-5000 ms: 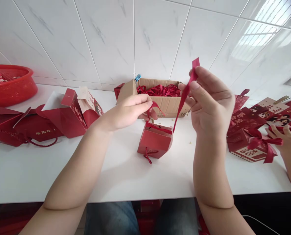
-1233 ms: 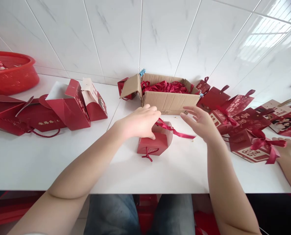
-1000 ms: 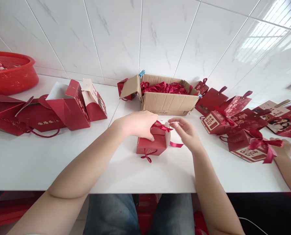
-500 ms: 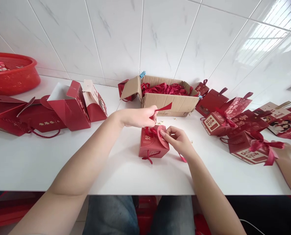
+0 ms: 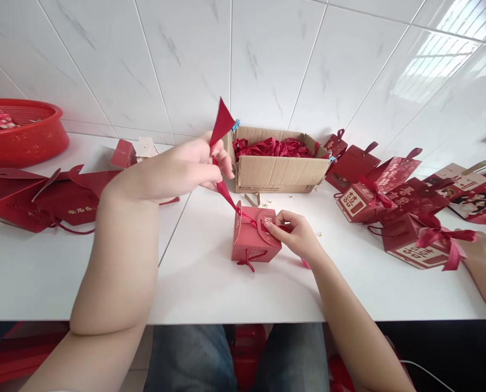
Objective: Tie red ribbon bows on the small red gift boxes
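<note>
A small red gift box (image 5: 256, 242) with a cord bow on its front stands on the white table before me. My left hand (image 5: 204, 163) is raised up and left of it, fingers closed on a red ribbon (image 5: 225, 193). That ribbon slants down from my fingers to the top of the box, and its pointed end (image 5: 222, 122) sticks up above the hand. My right hand (image 5: 294, 231) pinches the rounded top flap (image 5: 269, 230) at the box's right side. Beneath my right wrist another bit of ribbon shows on the table.
Behind the box stands a cardboard carton (image 5: 281, 174) full of red ribbons. Red gift boxes (image 5: 423, 239) crowd the right, where another person's hand (image 5: 480, 246) touches one. Opened red boxes (image 5: 69, 204) and a red plastic basket (image 5: 22, 136) are at left. Small gold bits lie near the carton.
My left hand has moved up and left from above the box, drawing the ribbon out with it. The left flap now stands up. My right hand stays at the right flap.
</note>
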Available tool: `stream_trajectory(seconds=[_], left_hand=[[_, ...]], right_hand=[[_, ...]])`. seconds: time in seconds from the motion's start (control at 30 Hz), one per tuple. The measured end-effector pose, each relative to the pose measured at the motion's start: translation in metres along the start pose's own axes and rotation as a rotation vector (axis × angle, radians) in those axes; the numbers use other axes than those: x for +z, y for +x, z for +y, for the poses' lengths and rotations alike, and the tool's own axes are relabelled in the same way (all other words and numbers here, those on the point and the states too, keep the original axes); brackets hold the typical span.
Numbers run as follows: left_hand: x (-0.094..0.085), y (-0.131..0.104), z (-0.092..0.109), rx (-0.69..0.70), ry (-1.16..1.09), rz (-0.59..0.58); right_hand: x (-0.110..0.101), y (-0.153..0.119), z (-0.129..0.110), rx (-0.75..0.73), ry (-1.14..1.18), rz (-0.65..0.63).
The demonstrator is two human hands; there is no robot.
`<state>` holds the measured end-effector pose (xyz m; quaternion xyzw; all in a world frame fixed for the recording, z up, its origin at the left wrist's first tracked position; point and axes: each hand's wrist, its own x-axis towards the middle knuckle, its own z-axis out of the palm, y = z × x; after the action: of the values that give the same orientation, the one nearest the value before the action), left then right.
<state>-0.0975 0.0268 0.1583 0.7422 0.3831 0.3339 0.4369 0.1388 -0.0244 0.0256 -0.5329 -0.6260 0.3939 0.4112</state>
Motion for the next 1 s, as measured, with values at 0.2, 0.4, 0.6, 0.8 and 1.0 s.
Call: stream_trajectory(seconds=[0.2,0.4,0.6,0.8,1.0], left_hand=[[-0.006,-0.014,0.007,0.056,0.225,0.061],[0.037,0.000,0.010,0.158,-0.541,-0.171],[0.103,0.034,-0.024,0.071,-1.166,-0.183],[0.112,0.053,-0.053,-0.158,-1.386,-0.096],[0.116,0.056,-0.057,-0.346,-1.157,-0.142]], right_hand=[[-0.002,-0.001,-0.001,0.005,0.019,-0.006],[-0.002,-0.001,-0.002,0.012,0.032,0.005],[0.000,-0.001,-0.001,-0.010,0.075,-0.014],[0.001,0.000,-0.001,0.003,0.158,-0.062],[-0.022,-0.007,-0.006,0.087,0.281,-0.214]])
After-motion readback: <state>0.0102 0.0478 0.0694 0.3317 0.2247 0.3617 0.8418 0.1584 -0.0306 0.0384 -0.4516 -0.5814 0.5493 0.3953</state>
